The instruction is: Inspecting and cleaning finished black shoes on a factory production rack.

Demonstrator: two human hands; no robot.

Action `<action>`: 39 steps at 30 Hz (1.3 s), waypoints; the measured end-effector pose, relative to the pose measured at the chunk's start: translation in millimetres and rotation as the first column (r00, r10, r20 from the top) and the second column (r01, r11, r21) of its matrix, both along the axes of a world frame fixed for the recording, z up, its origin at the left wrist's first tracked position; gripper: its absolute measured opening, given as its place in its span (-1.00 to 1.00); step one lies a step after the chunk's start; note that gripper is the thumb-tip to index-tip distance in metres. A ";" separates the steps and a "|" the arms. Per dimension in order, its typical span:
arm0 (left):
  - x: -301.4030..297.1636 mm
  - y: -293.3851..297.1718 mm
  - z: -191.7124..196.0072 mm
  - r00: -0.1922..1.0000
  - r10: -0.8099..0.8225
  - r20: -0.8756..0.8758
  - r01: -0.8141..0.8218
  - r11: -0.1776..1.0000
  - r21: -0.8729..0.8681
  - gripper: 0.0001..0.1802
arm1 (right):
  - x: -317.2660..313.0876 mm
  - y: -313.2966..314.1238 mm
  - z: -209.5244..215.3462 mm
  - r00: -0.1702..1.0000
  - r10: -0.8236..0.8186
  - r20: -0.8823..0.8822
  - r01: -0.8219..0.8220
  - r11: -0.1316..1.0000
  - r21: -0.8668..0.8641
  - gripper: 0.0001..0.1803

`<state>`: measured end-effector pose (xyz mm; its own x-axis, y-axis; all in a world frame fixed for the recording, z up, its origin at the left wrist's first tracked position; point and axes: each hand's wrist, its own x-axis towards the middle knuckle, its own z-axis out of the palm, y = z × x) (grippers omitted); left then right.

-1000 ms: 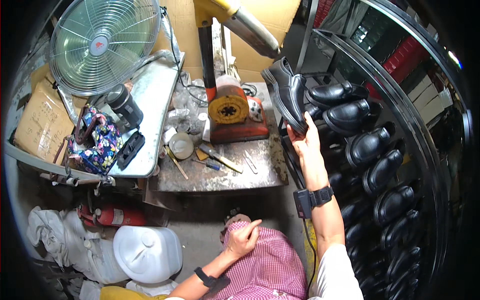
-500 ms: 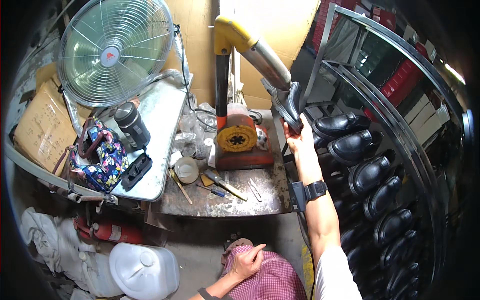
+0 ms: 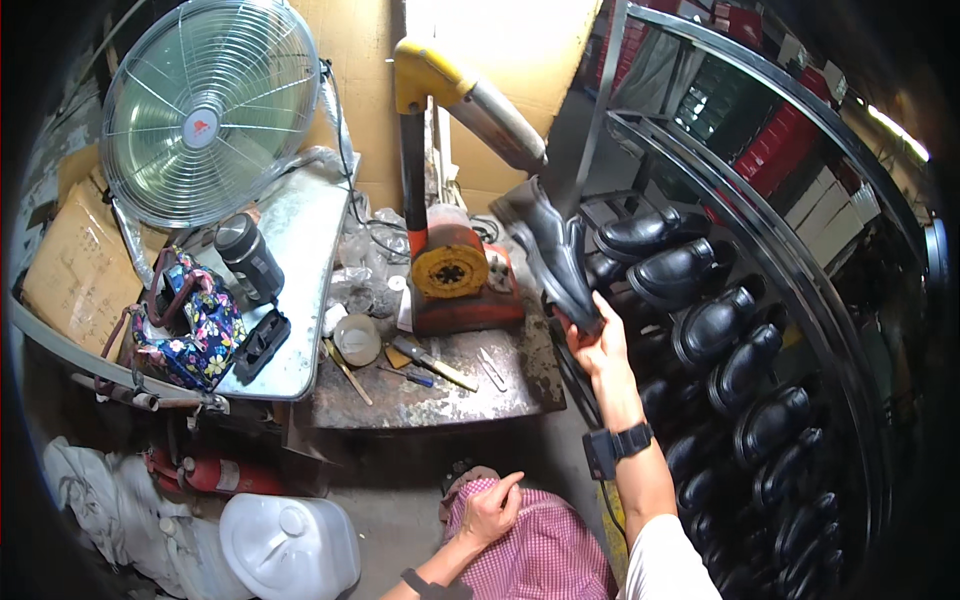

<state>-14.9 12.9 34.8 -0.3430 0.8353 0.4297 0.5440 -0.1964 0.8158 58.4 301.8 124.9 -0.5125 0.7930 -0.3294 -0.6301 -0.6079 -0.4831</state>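
Note:
A black leather shoe (image 3: 555,262) hangs tilted in my right hand (image 3: 600,350), whose fingers close round its lower end. The shoe's upper end is near the tip of a metal cylinder (image 3: 505,125) on a bent yellow pipe (image 3: 430,72); whether they touch I cannot tell. My left hand (image 3: 490,510) rests loosely closed over pink checked cloth (image 3: 545,545) at my lap, the thumb sticking out and nothing visible in it.
Black shoes (image 3: 715,325) fill a metal rack (image 3: 760,190) on the right. On the worn bench (image 3: 450,405) are an orange machine base (image 3: 465,315), a knife-like tool (image 3: 435,362), a screwdriver (image 3: 408,376) and a cup (image 3: 357,340). A fan (image 3: 210,110) stands left.
My right hand has drawn the shoe down, away from the end of the metal cylinder, and turned it. My left hand has hardly moved. The whole view has shifted a little.

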 end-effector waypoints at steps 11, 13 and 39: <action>-24.5 9.4 32.0 0.220 0.083 0.972 0.239 0.961 -0.136 -0.18 | 166.0 -184.8 -15.9 0.874 -0.012 0.486 -0.250 0.847 0.469 -0.19; -33.8 4.0 42.9 -0.085 -0.121 0.989 0.435 0.889 0.146 -0.21 | 188.7 -211.3 -4.3 0.804 -0.012 0.594 -0.323 0.830 0.454 -0.17; 92.7 -34.8 90.0 0.293 -0.225 0.929 0.522 0.852 0.042 -0.52 | 332.9 -325.3 -43.2 0.790 -0.296 0.536 -0.013 0.867 0.497 -0.29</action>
<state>77.8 -21.9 124.8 -0.0088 0.9920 -0.1260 -0.5969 0.0959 0.7966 391.3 -23.5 81.6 -0.2136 0.9713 -0.1049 -0.1944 -0.1475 -0.9698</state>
